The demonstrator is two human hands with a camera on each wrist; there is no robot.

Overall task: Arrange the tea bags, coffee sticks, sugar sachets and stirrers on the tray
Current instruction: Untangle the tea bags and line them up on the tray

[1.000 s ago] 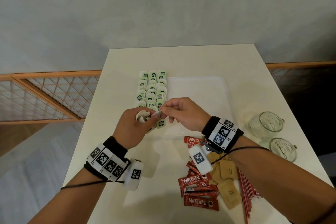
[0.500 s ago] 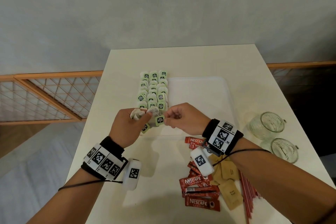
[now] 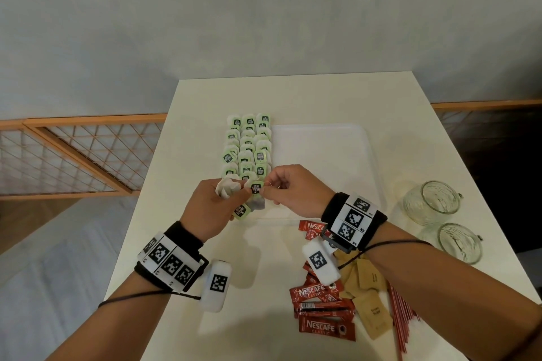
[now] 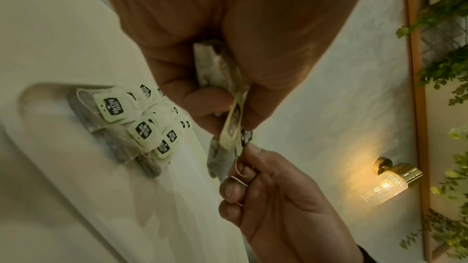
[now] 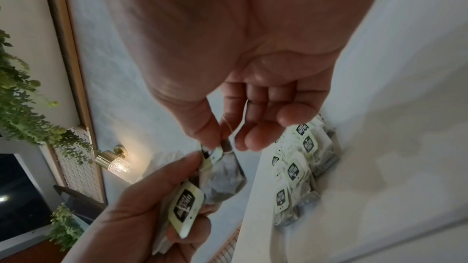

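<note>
Green-and-white paper tags mark the rows of tea bags [image 3: 249,149] laid in three columns along the left edge of the white plastic tray [image 3: 322,155], which sits on the cream desk [image 3: 293,97]. Both hands meet just above the near end of those rows. The left hand [image 3: 211,208] is curled round a small bunch of loose tea bags [image 3: 227,189] — one green tag hangs below its fingers [image 5: 187,203], and a greyish bag dangles beside it. The right hand [image 3: 293,187] pinches the tag of one tea bag [image 3: 256,188] between thumb and forefinger, its thin string looping over the other fingers [image 4: 233,187], which are loosely bent. That pinched tag is touching the left hand's thumb, so the two hands share the bundle at this point.

Nearer the person, off the tray, lie the red coffee sticks [image 3: 322,311] in a loose heap, the brown paper sugar sachets [image 3: 372,296] just right of them, and the thin red stirrers [image 3: 401,322] in a bundle at the sachets' right side. Two clear glass cups [image 3: 431,202] stand on the desk right of the tray — one behind the other. Each wrist wears a black band with black-and-white square markers [image 3: 352,220].
</note>
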